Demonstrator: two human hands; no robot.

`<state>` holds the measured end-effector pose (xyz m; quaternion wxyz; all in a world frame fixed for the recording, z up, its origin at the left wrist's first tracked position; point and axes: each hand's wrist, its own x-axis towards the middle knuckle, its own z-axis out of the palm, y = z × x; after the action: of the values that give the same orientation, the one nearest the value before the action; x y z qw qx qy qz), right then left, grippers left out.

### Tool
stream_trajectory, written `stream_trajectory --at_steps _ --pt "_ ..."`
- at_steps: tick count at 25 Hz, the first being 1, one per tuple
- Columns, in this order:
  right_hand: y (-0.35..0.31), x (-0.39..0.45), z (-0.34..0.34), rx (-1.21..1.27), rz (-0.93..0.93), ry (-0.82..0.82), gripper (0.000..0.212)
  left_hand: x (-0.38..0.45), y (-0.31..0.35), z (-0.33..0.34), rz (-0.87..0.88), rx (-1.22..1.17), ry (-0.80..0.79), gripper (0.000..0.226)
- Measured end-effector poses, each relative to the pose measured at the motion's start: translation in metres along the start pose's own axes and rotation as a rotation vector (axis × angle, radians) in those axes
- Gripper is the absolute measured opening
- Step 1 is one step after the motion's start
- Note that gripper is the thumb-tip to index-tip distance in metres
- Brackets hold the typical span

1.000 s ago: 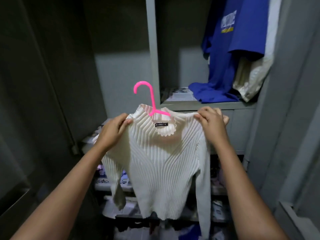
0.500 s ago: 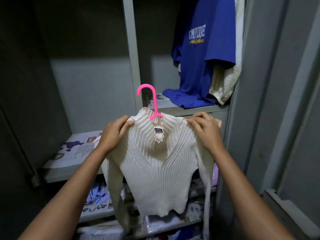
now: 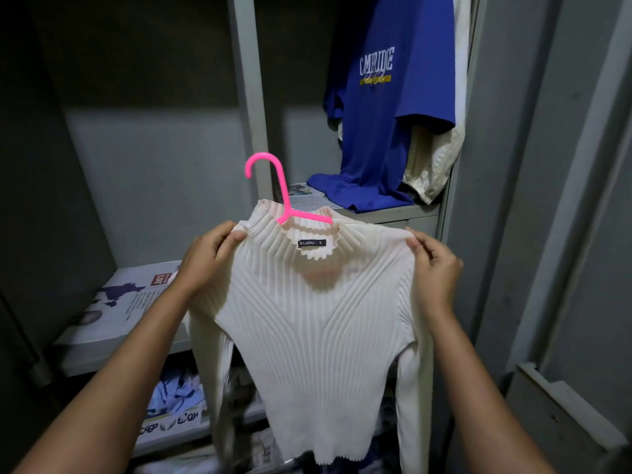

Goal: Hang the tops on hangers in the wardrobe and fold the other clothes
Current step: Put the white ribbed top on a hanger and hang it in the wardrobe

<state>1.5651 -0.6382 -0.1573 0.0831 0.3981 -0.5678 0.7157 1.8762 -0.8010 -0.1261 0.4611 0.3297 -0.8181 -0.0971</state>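
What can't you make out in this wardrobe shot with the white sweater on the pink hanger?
All in the head view:
- Hanging rail: cut off by the top edge, above the blue T-shirt.
- Pink hanger arms: mostly hidden inside the white sweater.
- Lower shelf contents: too dark, partly behind the sweater.
- Cream garment: mostly covered by the T-shirt.

Both forearms bare, no sleeves or jewellery visible.

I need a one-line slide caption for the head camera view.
Both hands, left hand and right hand, hold a white top on a pink hanger before the wardrobe.
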Motion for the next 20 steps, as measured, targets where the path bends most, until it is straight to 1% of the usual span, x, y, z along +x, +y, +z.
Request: stream_trajectory --at_steps 2,4,5,7,9,10,12,14,16,18,20 --pt "-0.004 0.012 -0.005 -0.021 -0.027 -0.002 0.013 0.002 -0.002 -0.002 0.009 -0.022 -0.021 0.041" --pt "-0.012 0.028 -0.006 -0.024 -0.111 -0.053 0.009 0.005 0.0 -0.004 0.039 -0.033 -0.045 0.034" --pt "-0.018 0.034 -0.006 0.005 -0.144 -0.099 0.008 0.006 0.002 -0.004 0.06 -0.035 -0.065 0.03" --pt "-0.028 0.041 -0.006 0.04 -0.122 -0.263 0.011 0.007 0.003 -0.002 0.096 -0.031 -0.093 0.025" --pt "-0.033 0.04 -0.008 -0.091 -0.056 -0.479 0.013 0.008 0.002 0.002 0.091 -0.038 -0.068 0.026" --pt "-0.032 0.037 -0.01 -0.176 -0.054 -0.554 0.017 0.008 0.0 0.003 0.08 -0.035 -0.049 0.03" --pt "-0.028 0.033 -0.016 -0.307 -0.115 -0.658 0.02 0.008 -0.003 0.005 0.064 -0.008 -0.026 0.036" --pt "-0.026 0.03 -0.019 -0.491 -0.184 -0.734 0.017 0.008 -0.005 0.004 0.063 0.019 -0.024 0.042" --pt "-0.027 0.027 -0.015 -0.62 -0.199 -0.737 0.023 0.009 -0.003 0.005 0.068 0.02 -0.032 0.047" --pt "-0.033 0.023 -0.004 -0.657 -0.252 -0.69 0.028 0.011 0.005 0.009 0.074 0.006 -0.048 0.048" --pt "-0.043 0.021 0.011 -0.683 -0.332 -0.655 0.028 0.013 0.016 0.016 0.09 0.005 -0.073 0.045"
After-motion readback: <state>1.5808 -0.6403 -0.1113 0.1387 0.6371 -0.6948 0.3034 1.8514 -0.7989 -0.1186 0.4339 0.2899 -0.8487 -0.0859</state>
